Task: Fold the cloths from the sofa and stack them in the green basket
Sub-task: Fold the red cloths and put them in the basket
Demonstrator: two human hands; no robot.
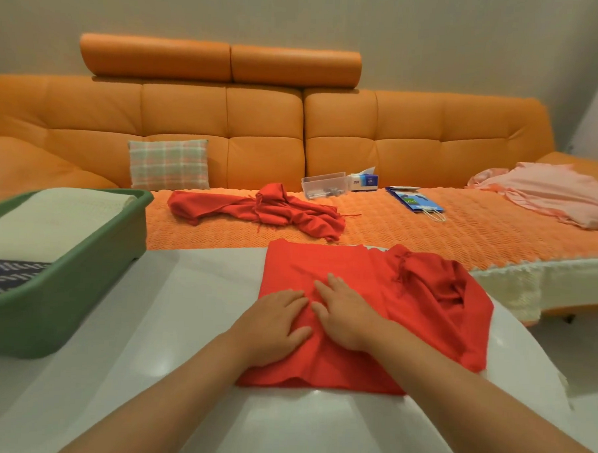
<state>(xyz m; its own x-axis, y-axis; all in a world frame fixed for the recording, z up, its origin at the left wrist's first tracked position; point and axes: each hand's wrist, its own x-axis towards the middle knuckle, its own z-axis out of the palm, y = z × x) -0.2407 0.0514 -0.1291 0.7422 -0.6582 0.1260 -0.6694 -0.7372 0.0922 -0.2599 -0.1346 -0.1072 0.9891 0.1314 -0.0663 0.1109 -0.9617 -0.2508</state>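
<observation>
Two hands in view, both on the bench.
- Left hand [273, 322] and right hand [341, 317] lie side by side, palms down and fingers straight, pressing on one red woven cloth with fringe [406, 320]. Neither grips anything.
- That cloth lies on the white glossy bench [149, 322], near centre. Its left part is flat and squared. Its right part is bunched, with the fringe showing.

Red cloths: two. The second red fringed cloth [257, 209] lies crumpled on the sofa seat, far centre-left.

Pink cloths: one. A pale pink garment [549, 196] is spread loosely at the far right of the seat.

Baskets: one. The green plastic basket [94, 251] stands on the bench at the near left. It holds two folded pieces:
- a cream cloth [51, 222] on the far side
- a dark patterned cloth [7, 275] on the near side

The orange leather sofa [261, 122] has an orange knitted cover [427, 232] over its seat. Other items on the seat, one of each:
- a plaid cushion [168, 164], far left, against the backrest
- a clear plastic box [323, 184], centre
- a tissue box [364, 181], just right of the clear box
- a blue paper bag [417, 200], lying flat further right
</observation>
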